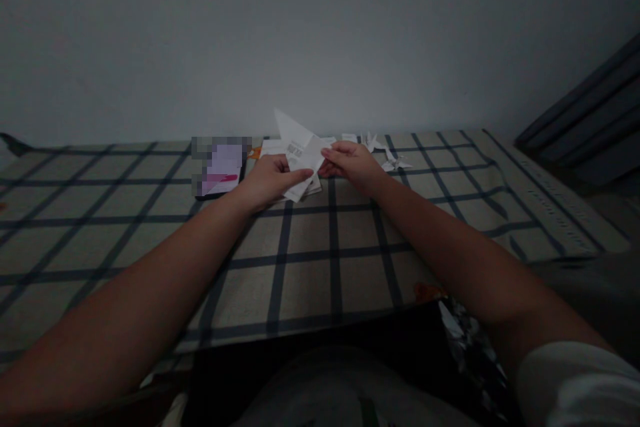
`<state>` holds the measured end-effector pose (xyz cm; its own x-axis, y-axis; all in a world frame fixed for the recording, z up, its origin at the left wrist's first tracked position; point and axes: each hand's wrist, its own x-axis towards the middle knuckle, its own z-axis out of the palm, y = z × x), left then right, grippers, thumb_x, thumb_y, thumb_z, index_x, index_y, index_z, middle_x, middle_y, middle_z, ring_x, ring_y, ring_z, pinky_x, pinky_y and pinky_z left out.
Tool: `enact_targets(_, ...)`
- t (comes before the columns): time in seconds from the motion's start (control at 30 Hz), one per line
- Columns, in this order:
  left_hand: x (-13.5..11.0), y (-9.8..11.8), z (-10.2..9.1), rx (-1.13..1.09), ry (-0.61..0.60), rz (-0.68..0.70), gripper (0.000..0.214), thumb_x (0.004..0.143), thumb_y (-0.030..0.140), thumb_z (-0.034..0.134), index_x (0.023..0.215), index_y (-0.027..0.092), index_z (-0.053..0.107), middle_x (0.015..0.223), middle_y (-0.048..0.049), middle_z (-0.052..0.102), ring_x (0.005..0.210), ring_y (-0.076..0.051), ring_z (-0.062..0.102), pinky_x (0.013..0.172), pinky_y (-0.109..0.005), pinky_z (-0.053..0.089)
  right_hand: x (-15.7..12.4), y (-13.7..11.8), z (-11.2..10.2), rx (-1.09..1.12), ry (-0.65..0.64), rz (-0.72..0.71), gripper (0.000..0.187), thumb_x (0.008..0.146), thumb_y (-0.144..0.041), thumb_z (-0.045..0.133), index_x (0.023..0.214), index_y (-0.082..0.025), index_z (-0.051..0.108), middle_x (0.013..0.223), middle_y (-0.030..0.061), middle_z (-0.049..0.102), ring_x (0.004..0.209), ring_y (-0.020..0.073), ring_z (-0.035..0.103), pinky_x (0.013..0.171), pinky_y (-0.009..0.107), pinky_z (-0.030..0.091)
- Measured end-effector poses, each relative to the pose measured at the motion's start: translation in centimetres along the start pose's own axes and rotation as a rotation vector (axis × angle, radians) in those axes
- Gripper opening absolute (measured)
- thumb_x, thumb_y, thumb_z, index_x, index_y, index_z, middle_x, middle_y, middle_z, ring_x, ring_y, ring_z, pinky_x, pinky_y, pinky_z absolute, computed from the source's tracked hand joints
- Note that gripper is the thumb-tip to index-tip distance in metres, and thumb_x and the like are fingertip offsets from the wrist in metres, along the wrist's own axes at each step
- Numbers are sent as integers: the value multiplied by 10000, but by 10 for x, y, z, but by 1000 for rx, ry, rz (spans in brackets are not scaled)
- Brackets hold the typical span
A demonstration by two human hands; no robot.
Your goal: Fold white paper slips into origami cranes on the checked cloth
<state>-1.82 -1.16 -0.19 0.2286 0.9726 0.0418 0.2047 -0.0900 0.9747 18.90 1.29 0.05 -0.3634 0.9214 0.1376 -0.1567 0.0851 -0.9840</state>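
Note:
Between both hands, a little above the table, is a folded sheet of white paper (304, 152) with dark print on it and a pointed flap sticking up to the left. My left hand (273, 180) grips its lower left part, thumb on top. At the right corner, my right hand (353, 163) pinches the paper between thumb and fingers. Under and behind the folded paper lie more white papers (273, 145), partly hidden by my hands. Folded paper cranes (395, 161) rest just right of my right hand.
A phone or tablet (223, 167) with a lit, partly blurred screen lies left of my left hand. The checked tablecloth (310, 280) covers the table up to the pale wall (320, 33). Dark curtain-like fabric (590, 113) hangs at the right.

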Motion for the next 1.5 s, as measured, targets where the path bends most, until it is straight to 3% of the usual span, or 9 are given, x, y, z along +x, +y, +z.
enact_targets(0.23, -2, 4, 1, 9, -15, -3, 418, 689, 438, 853, 949, 118, 783, 936, -142, 805, 692, -208, 726, 613, -301, 572, 0, -1, -1, 57, -1, 25, 264, 874, -427, 768, 884, -173, 699, 758, 21, 734, 677, 112, 695, 678, 237, 601)
enact_targets(0.43, -3, 4, 1, 63, -3, 4, 404, 696, 410, 840, 971, 117, 788, 995, -154, 806, 758, -233, 745, 660, -321, 593, 0, -2, 1, 20, 21, 14, 244, 896, -398, 748, 847, -166, 693, 746, 25, 717, 659, 112, 675, 688, 256, 603)
enact_targets(0.67, -3, 4, 0, 154, 69, 38, 431, 701, 473, 840, 924, 107, 791, 912, -157, 802, 678, -225, 721, 581, -297, 552, -2, -3, -2, -7, -45, 6, 261, 840, -367, 808, 771, -159, 665, 725, 8, 704, 672, 100, 683, 688, 227, 598)
enact_targets(0.83, -1, 0, 0, 89, 52, 31, 438, 702, 489, 844, 918, 112, 788, 906, -160, 803, 665, -221, 724, 564, -287, 547, 0, -1, -2, -61, -7, -41, 277, 826, -351, 815, 731, -162, 636, 699, 0, 699, 656, 97, 680, 682, 226, 596)
enact_targets(1.1, -1, 2, 2, 36, 4, 13, 418, 726, 460, 832, 957, 114, 790, 921, -151, 802, 673, -218, 726, 605, -308, 568, 1, 1, -3, -19, -72, -13, 257, 758, -307, 855, 862, -167, 666, 746, -2, 715, 685, 102, 683, 717, 247, 609)
enact_targets(1.5, -5, 6, 0, 112, 59, 102, 373, 710, 442, 829, 896, 119, 814, 884, -129, 807, 731, -235, 737, 664, -325, 587, 1, -2, -1, -88, -27, -102, 205, 774, -264, 810, 893, -179, 667, 762, -15, 696, 675, 97, 647, 679, 232, 581)
